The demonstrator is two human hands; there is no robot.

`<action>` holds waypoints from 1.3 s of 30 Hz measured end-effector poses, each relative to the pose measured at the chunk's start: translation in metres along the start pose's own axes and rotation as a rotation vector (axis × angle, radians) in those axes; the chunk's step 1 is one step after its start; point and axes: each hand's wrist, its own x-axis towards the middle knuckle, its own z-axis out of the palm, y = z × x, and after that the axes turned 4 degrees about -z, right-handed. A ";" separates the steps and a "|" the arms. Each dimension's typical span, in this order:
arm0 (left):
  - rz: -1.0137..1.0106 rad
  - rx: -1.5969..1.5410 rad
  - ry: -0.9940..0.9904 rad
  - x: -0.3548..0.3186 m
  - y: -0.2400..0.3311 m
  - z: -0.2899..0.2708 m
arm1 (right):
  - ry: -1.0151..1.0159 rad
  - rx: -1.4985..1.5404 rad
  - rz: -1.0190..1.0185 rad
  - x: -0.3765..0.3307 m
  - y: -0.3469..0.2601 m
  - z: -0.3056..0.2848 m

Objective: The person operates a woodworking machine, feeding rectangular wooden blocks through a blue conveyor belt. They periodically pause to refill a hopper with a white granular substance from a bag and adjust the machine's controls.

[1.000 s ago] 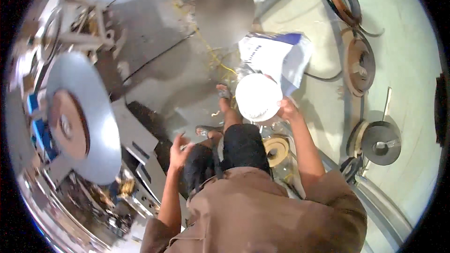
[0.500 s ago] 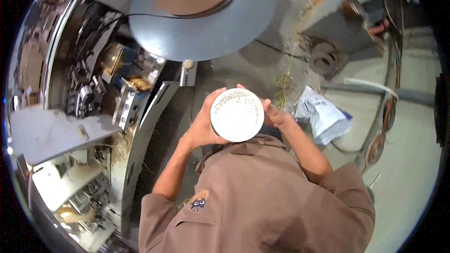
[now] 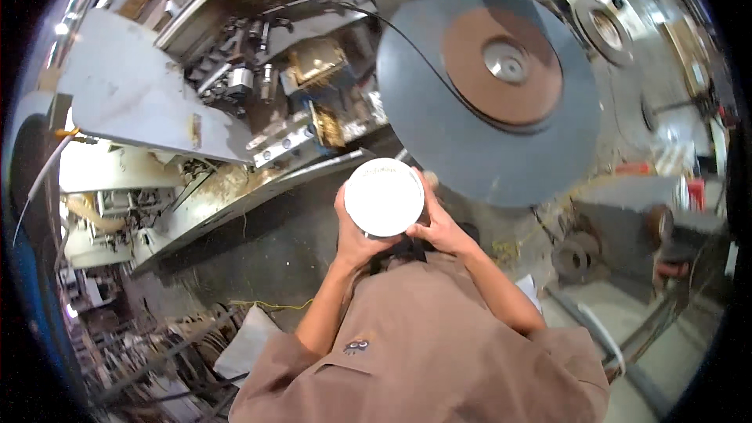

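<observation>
My left hand (image 3: 354, 240) and right hand (image 3: 441, 229) are both clamped round a white tub (image 3: 384, 200), one each side. Tub's up in front of my shirt (image 3: 462, 337), round top facing me; too glary to tell what's inside. Step looks like a two-handed hold or carry. Next move likely calls for a level, even grip, clear of the big grey disc (image 3: 427, 121) just beyond. Brown roll (image 3: 468, 59) on that disc; greasy machine (image 3: 227, 207) to my left.
</observation>
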 end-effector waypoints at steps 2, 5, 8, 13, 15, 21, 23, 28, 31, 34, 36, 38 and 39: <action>-0.041 -0.002 -0.053 0.018 -0.017 -0.029 | -0.093 -0.016 0.000 0.033 -0.003 -0.008; -0.164 -0.159 -0.071 0.047 -0.020 -0.051 | -0.198 0.013 0.024 0.083 -0.006 -0.012; -0.170 -0.244 0.059 0.077 -0.037 -0.059 | -0.211 0.000 0.028 0.138 -0.005 -0.004; -0.209 -0.265 0.252 0.150 -0.067 -0.080 | -0.122 -0.098 0.012 0.229 0.024 0.017; -0.252 -0.247 0.293 0.182 -0.080 -0.090 | -0.107 -0.149 0.027 0.266 0.032 0.021; -0.285 -0.163 0.260 0.274 -0.138 -0.121 | 0.014 -0.201 0.075 0.364 0.080 0.027; -0.310 -0.189 0.245 0.300 -0.152 -0.128 | 0.043 -0.223 0.083 0.393 0.095 0.025; -0.422 -0.111 0.170 0.354 -0.197 -0.144 | 0.097 -0.279 0.225 0.448 0.117 0.021; -0.503 -0.048 0.181 0.370 -0.226 -0.159 | 0.072 -0.367 0.370 0.475 0.127 0.024; -0.641 -0.120 0.120 0.408 -0.226 -0.167 | 0.083 -0.412 0.441 0.498 0.138 0.019; -0.690 -0.126 0.079 0.425 -0.227 -0.176 | 0.112 -0.230 0.493 0.506 0.124 0.022; -0.713 -0.105 0.056 0.437 -0.226 -0.180 | 0.146 -0.155 0.489 0.513 0.118 0.025; -0.721 -0.120 0.032 0.441 -0.224 -0.182 | 0.158 -0.150 0.480 0.514 0.120 0.026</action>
